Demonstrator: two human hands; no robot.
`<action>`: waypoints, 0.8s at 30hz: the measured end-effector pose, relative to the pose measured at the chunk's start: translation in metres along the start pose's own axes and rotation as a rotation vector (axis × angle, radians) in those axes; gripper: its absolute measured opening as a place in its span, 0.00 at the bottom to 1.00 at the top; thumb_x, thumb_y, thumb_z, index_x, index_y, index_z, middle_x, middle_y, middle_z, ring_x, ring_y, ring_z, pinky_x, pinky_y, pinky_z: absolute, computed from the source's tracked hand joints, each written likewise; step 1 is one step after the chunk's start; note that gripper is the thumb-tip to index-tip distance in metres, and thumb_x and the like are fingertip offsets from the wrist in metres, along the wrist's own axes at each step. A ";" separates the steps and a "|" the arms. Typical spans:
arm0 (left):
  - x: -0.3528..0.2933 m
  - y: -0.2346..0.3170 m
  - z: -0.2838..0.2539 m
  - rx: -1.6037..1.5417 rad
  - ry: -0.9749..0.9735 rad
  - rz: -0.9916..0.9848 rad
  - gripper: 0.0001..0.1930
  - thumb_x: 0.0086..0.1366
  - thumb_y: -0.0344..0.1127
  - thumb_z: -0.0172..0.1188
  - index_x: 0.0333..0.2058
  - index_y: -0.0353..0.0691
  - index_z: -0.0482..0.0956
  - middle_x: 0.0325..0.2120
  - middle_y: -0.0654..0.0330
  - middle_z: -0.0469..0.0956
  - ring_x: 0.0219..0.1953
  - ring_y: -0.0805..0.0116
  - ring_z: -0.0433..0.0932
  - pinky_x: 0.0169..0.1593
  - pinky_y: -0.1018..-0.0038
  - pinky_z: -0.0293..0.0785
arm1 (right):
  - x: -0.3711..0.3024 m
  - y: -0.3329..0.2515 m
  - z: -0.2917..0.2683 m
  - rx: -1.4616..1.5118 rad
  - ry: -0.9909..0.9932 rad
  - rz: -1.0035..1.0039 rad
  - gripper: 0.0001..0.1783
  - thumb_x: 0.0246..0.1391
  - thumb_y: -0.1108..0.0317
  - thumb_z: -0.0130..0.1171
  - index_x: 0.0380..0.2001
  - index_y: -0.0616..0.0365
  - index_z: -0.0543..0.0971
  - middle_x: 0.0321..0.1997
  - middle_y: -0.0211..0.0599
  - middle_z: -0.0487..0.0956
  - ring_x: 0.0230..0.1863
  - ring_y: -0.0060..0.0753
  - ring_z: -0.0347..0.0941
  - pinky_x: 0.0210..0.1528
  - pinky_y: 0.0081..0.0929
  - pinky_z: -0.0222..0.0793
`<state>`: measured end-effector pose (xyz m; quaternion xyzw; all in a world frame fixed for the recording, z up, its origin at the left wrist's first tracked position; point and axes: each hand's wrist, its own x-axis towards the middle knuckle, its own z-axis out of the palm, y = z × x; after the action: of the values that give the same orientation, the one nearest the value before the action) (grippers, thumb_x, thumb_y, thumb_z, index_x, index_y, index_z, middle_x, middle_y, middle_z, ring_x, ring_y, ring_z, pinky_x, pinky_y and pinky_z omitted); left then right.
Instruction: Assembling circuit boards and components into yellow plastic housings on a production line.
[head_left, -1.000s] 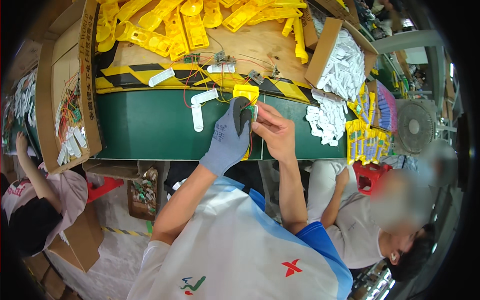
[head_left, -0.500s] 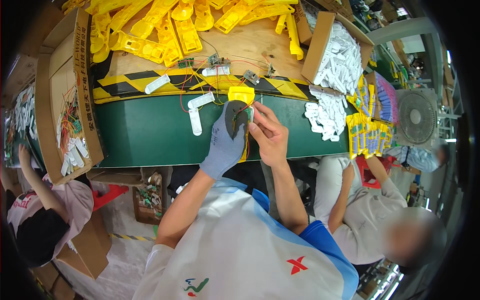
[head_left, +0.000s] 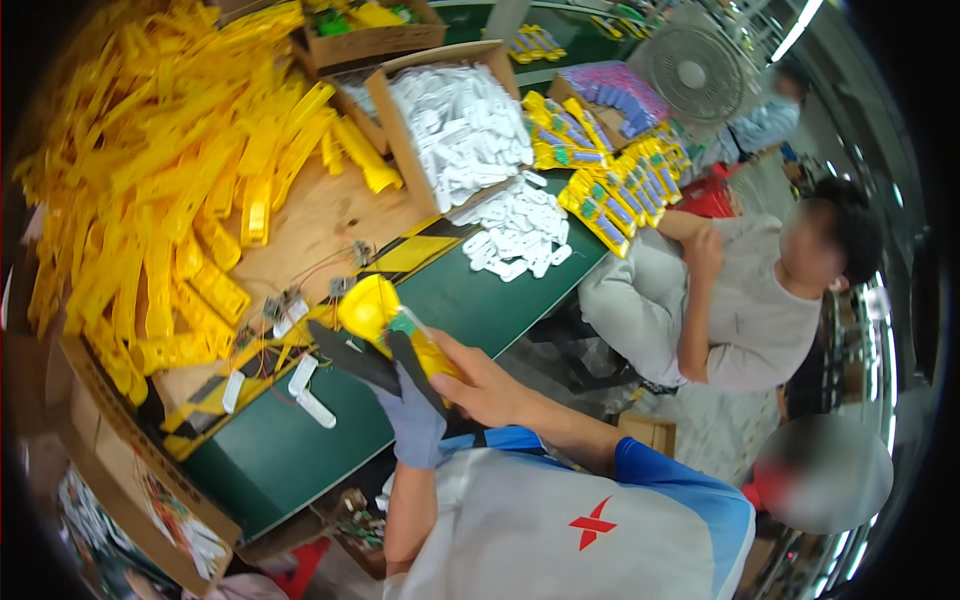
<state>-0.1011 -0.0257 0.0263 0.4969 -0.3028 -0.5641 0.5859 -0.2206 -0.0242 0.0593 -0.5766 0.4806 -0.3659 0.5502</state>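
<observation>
Yellow casing (head_left: 372, 303) is held above the near edge of the table (head_left: 270, 460) by the bare right hand (head_left: 490, 388), fingers closed on its nearer end, while the gloved left hand (head_left: 410, 405), fingers parted in a V, lies against it, whether gripping I cannot tell.

No words or numbers can be read. On the front of the white-and-blue short-sleeved shirt (head_left: 520, 540) worn by the person, 1 red emblem (head_left: 593, 523) is displayed, formed of 2 pointed strokes crossing each other. Along the edge of the plywood board (head_left: 325, 215), beside the green tabletop (head_left: 280, 455), a warning sign is given by the slanted yellow-and-black stripes of the hazard tape (head_left: 420, 251).
</observation>
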 end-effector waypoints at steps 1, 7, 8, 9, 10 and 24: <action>-0.001 0.002 0.006 0.035 -0.082 -0.126 0.30 0.72 0.36 0.49 0.67 0.37 0.49 0.58 0.50 0.66 0.54 0.62 0.71 0.59 0.68 0.65 | -0.009 -0.004 -0.010 0.254 -0.069 0.279 0.33 0.58 0.62 0.58 0.64 0.57 0.61 0.49 0.39 0.73 0.46 0.30 0.72 0.52 0.29 0.69; 0.006 0.023 -0.004 0.211 -0.441 0.117 0.31 0.65 0.28 0.49 0.66 0.35 0.52 0.58 0.46 0.67 0.57 0.60 0.69 0.55 0.69 0.69 | -0.007 0.014 -0.122 -0.259 0.483 -0.070 0.32 0.47 0.64 0.70 0.54 0.58 0.69 0.39 0.31 0.76 0.35 0.23 0.73 0.41 0.25 0.72; 0.007 0.021 -0.013 0.286 -0.502 0.077 0.32 0.62 0.26 0.50 0.66 0.35 0.55 0.57 0.46 0.68 0.57 0.60 0.69 0.56 0.69 0.68 | -0.001 0.028 -0.155 -0.377 0.628 -0.146 0.31 0.47 0.64 0.70 0.54 0.58 0.71 0.40 0.33 0.77 0.36 0.24 0.73 0.42 0.25 0.72; 0.006 0.017 -0.026 0.384 -0.483 0.101 0.33 0.57 0.23 0.51 0.64 0.34 0.59 0.56 0.46 0.70 0.57 0.58 0.71 0.56 0.68 0.69 | 0.004 0.033 -0.185 -0.523 0.721 -0.148 0.30 0.46 0.65 0.70 0.53 0.59 0.72 0.43 0.36 0.77 0.39 0.28 0.74 0.44 0.26 0.71; 0.006 0.009 -0.039 0.384 -0.481 0.103 0.33 0.57 0.23 0.51 0.64 0.34 0.59 0.56 0.46 0.70 0.57 0.58 0.71 0.56 0.68 0.69 | 0.007 0.036 -0.215 -0.675 0.818 -0.148 0.30 0.45 0.65 0.70 0.52 0.60 0.74 0.46 0.40 0.78 0.43 0.31 0.75 0.47 0.27 0.71; -0.008 -0.010 -0.060 0.835 -0.444 0.466 0.26 0.51 0.26 0.62 0.52 0.33 0.70 0.48 0.43 0.74 0.49 0.41 0.72 0.54 0.57 0.69 | 0.030 -0.023 -0.159 1.487 -0.087 -0.534 0.23 0.56 0.44 0.57 0.37 0.50 0.66 0.32 0.25 0.61 0.32 0.21 0.58 0.37 0.22 0.57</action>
<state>-0.0517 -0.0022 -0.0007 0.4758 -0.7211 -0.3420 0.3696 -0.3605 -0.0995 0.0989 -0.1675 -0.0664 -0.6878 0.7032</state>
